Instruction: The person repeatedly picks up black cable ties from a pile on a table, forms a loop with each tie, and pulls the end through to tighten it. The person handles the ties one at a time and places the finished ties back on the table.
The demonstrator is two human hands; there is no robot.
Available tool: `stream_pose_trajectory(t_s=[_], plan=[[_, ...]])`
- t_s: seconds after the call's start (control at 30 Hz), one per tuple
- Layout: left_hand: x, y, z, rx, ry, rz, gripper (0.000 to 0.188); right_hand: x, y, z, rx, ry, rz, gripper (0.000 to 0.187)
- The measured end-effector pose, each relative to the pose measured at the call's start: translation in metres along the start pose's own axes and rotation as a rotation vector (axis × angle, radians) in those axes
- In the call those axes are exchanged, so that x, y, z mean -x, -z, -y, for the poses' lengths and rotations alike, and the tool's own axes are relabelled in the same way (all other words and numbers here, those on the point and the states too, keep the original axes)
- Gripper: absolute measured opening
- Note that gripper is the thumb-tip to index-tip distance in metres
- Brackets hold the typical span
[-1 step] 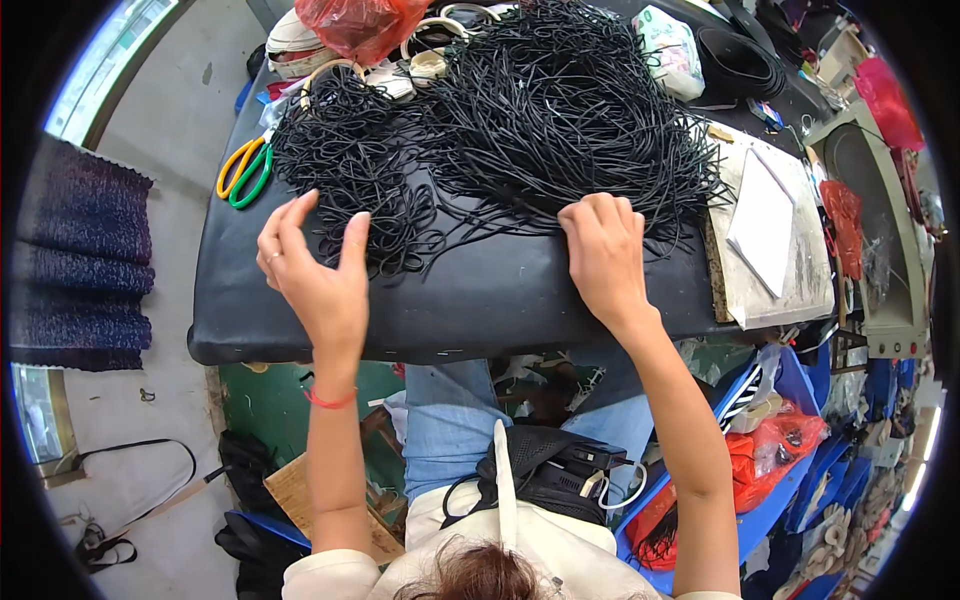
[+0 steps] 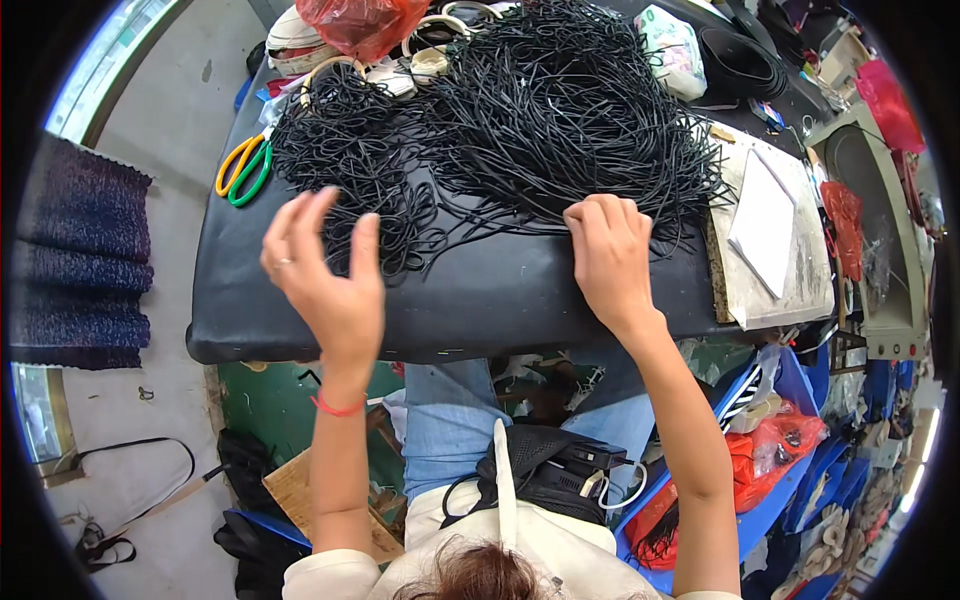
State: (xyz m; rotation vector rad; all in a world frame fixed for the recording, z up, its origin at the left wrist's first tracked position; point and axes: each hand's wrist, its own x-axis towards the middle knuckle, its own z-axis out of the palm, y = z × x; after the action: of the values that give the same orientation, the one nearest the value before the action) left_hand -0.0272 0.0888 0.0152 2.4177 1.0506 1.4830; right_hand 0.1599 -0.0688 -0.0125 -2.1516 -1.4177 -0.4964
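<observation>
A big tangled heap of thin black cords [image 2: 560, 110] covers the middle of the black-topped table [image 2: 480, 300]. To its left lies a smaller pile of looped black cords [image 2: 345, 140]. Over the near side of this smaller pile, my left hand [image 2: 325, 265] is open, thumb and fingers spread, with nothing between them. My right hand [image 2: 612, 250] is at the near edge of the big heap, back of the hand up and fingers curled closed. Its fingertips are hidden, so whatever they may hold does not show. Scissors [image 2: 245, 170] with orange and green handles lie beside the smaller pile.
A worn pale board [image 2: 775, 250] with white sheets lies at the table's right. Red plastic bag [image 2: 362, 25] and pale rings stand at the back left; a white-green packet [image 2: 672, 50] lies behind the big heap. A blue bin [image 2: 780, 390] sits low at right.
My left hand has shifted a little to the right, blurred by motion. My right hand has moved very slightly right, fingers still curled. The cords look the same.
</observation>
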Motion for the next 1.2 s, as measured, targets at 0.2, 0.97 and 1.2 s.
stream_pose_trajectory(t_s=[0.2,0.97,1.2], plan=[[0.02,-0.008,-0.061,0.285,-0.443,0.416,0.024,0.014,0.053,0.036,-0.151,0.105,0.014,0.018],[0.055,-0.006,-0.083,1.523,1.224,0.799,0.021,0.028,0.053,0.045,-0.552,-0.087,0.019,0.023],[0.052,-0.01,-0.076,1.576,1.153,0.527,0.013,0.032,0.067,0.029,-0.209,-0.368,-0.064,0.023]])
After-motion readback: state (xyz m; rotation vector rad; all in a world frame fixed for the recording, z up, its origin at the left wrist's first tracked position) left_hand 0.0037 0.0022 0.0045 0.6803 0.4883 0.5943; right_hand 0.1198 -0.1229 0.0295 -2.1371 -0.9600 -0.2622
